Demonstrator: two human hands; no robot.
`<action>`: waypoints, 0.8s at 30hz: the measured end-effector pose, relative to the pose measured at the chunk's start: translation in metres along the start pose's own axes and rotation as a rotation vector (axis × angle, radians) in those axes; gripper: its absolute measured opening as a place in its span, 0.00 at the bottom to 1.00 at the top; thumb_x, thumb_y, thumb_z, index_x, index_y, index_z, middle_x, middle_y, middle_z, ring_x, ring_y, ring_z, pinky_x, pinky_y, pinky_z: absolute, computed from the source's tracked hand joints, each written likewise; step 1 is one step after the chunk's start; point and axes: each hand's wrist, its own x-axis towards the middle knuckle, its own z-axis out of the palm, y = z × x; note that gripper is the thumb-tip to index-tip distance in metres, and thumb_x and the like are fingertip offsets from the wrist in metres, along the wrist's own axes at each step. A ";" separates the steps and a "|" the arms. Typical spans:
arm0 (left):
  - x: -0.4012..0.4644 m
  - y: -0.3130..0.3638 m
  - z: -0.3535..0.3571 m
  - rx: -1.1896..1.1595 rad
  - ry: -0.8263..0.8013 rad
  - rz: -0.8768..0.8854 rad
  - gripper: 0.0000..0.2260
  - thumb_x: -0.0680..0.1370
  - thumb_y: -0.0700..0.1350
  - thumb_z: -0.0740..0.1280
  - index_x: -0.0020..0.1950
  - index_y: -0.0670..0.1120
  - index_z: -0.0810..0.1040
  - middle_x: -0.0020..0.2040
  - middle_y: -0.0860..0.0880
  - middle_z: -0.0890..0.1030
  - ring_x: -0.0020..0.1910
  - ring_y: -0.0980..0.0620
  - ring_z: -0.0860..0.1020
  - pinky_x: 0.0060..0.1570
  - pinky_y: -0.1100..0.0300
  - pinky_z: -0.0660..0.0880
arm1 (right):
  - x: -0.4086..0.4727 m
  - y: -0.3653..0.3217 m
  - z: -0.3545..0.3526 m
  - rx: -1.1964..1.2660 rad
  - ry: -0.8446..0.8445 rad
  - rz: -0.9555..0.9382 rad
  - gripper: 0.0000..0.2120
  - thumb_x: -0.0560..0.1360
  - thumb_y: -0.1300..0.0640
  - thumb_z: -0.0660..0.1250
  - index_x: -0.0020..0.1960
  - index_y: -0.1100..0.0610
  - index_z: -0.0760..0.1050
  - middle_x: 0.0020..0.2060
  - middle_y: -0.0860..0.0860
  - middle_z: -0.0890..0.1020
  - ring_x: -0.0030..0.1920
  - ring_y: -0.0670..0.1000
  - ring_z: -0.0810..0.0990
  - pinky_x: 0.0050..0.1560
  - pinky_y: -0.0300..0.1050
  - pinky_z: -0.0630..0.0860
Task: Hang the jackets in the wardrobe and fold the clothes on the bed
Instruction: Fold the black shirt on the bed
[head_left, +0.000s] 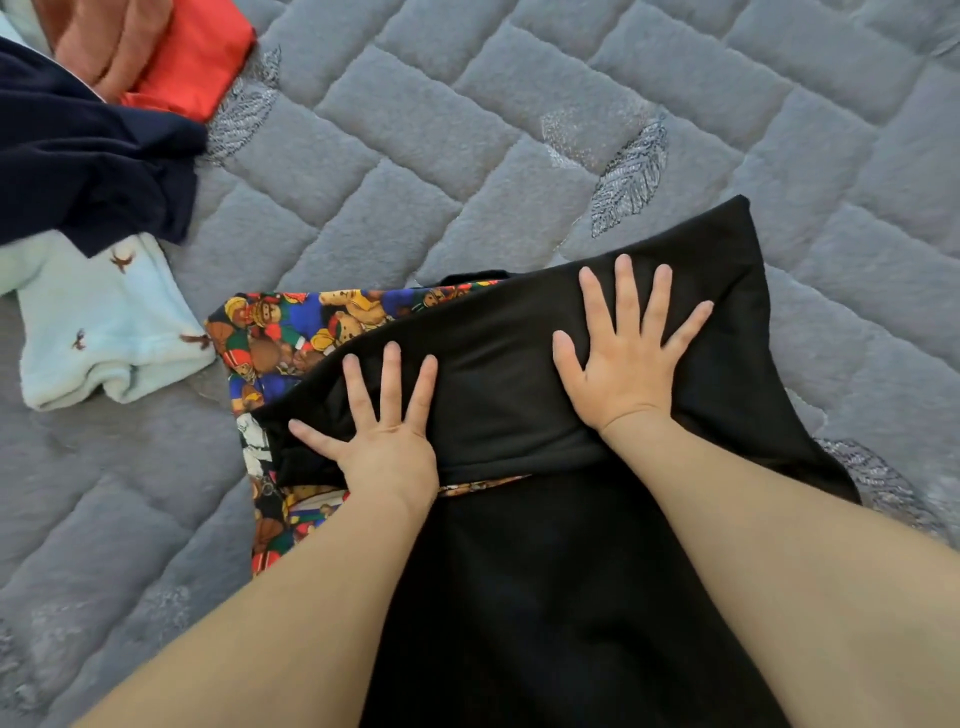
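head view: a black garment lies on a grey quilted bed cover, and everything else sits in relation to it. one part of the black garment is folded over across itself, forming a band that runs from lower left up to a point at the upper right. both hands lie flat on that folded band. the left hand presses on the band's left end, fingers straight and fanned apart, thumb pointing out to the left. the right hand presses farther up the band toward its right end, fingers likewise straight and splayed, thumb out to the left. neither hand grips or pinches the cloth; both palms rest on it. bare forearms run from the bottom edge up to the hands, over the lower part of the black garment.

under the black garment, sticking out along its left and upper left edge, is a bright patterned cloth printed with teddy bears; a thin strip of it also shows between the wrists.

to the left of the black garment, apart from it, lies a pale blue piece of clothing with small brown figures. above that, farther to the upper left, a dark navy garment overlaps it, and beyond the navy one are an orange-red cloth and a peach cloth at the top left corner.
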 end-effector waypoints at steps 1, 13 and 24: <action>0.000 -0.001 0.000 0.009 -0.002 -0.005 0.61 0.68 0.36 0.71 0.62 0.63 0.15 0.64 0.52 0.13 0.63 0.41 0.15 0.56 0.17 0.38 | -0.002 0.002 -0.003 0.019 0.002 -0.013 0.31 0.78 0.38 0.50 0.79 0.47 0.54 0.79 0.52 0.54 0.78 0.62 0.47 0.69 0.75 0.37; -0.053 0.013 0.015 0.058 0.270 -0.045 0.43 0.77 0.38 0.60 0.77 0.55 0.29 0.77 0.49 0.29 0.76 0.40 0.31 0.63 0.21 0.44 | -0.162 0.156 -0.013 -0.045 -0.205 0.205 0.33 0.78 0.32 0.35 0.79 0.43 0.37 0.79 0.53 0.43 0.78 0.58 0.42 0.71 0.72 0.43; -0.253 -0.051 0.194 -0.452 0.099 -0.478 0.27 0.73 0.72 0.35 0.69 0.71 0.26 0.79 0.56 0.38 0.77 0.40 0.37 0.62 0.20 0.45 | -0.294 0.169 -0.031 0.048 -0.312 0.474 0.45 0.69 0.22 0.39 0.78 0.46 0.37 0.78 0.57 0.49 0.76 0.59 0.50 0.69 0.68 0.54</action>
